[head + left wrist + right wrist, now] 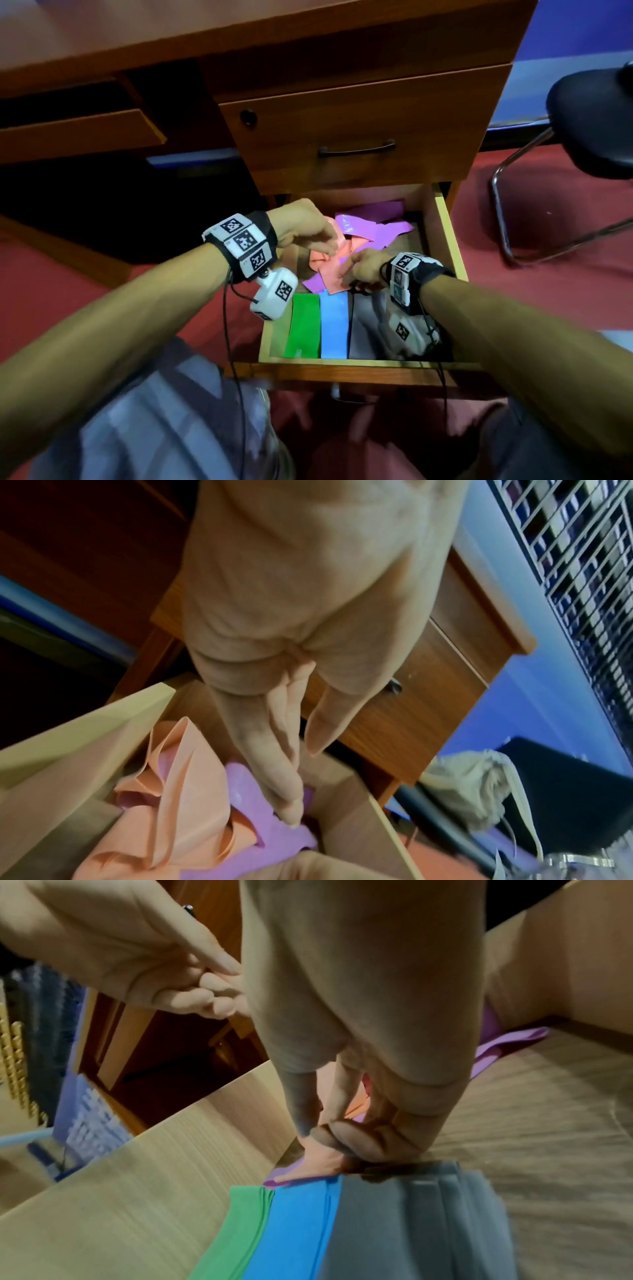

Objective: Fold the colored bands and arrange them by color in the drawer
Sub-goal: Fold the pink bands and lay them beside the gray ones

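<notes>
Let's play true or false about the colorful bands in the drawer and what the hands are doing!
1. The green band lies folded flat beside the blue band. True.
2. The purple bands are already folded neatly. False: they lie loose and tangled at the back of the drawer.
3. The right hand pinches an orange band. True.
4. The grey band lies between green and blue. False: it lies right of blue.
5. The drawer above is pulled open. False: it is shut.
</notes>
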The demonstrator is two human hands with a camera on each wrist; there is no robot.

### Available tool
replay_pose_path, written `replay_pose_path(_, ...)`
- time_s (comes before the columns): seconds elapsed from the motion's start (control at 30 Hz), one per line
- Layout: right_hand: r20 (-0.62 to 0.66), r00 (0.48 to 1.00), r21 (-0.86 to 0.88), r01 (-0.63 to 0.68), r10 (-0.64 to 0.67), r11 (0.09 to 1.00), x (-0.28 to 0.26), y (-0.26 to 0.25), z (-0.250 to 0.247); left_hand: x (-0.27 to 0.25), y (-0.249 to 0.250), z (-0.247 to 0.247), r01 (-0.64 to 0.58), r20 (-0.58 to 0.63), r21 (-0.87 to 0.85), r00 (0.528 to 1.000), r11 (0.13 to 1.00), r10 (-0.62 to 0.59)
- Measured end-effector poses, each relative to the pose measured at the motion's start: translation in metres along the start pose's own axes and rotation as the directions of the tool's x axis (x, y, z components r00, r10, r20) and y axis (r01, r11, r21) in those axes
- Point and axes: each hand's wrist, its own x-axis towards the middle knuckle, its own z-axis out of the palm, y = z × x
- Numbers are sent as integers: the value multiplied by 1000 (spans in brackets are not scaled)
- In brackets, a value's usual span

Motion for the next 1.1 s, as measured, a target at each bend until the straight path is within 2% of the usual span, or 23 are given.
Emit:
replay_pose_path(0.1,28,999,103,-45,42,994,4,-2,1,-5,-3,-5,-85,-69,-15,994,996,84)
replay_pose_path(0.23,45,999,61,-7,4,998,2,2,5,-6,-14,-7,-192,-126,294,963,936,237)
replay_pose_path(0.33,31,998,166,-60,55,984,7,8,8,-2,-20,-9,-189,-107,490,956,851,274)
replay_pose_path(0.5,32,994,235,-106,101,966,7,5,6,1,-26,-7,-114,-29,630,985,768,169)
replay_pose_path(0.6,19,992,183,-124,122,975,10,6,5,6,-31,-3,-29,-3,762,999,647,49)
replay_pose_path(0.67,16,994,140,-112,111,984,10,7,6,8,-33,0,-9,-2,791,1000,612,17)
replay_pose_path(0.73,36,995,126,-100,96,987,9,5,6,10,-33,1,-13,10,782,1000,623,9)
replay_pose_path(0.87,104,993,58,-53,47,997,2,-4,2,10,-30,2,2,35,699,999,716,-37)
replay_pose_path(0.93,94,995,-20,47,-45,999,2,-6,3,10,-29,2,1,29,686,999,728,-29)
replay_pose_path(0.97,72,990,-112,125,-118,986,3,-6,5,10,-29,2,0,22,688,1000,726,-21)
replay_pose_path(1.0,57,980,-239,201,-193,950,3,-7,7,9,-29,2,-4,15,695,1000,719,-10)
replay_pose_path(1.1,72,939,-575,315,-337,755,-1,-8,14,9,-28,2,-12,10,711,1000,703,7)
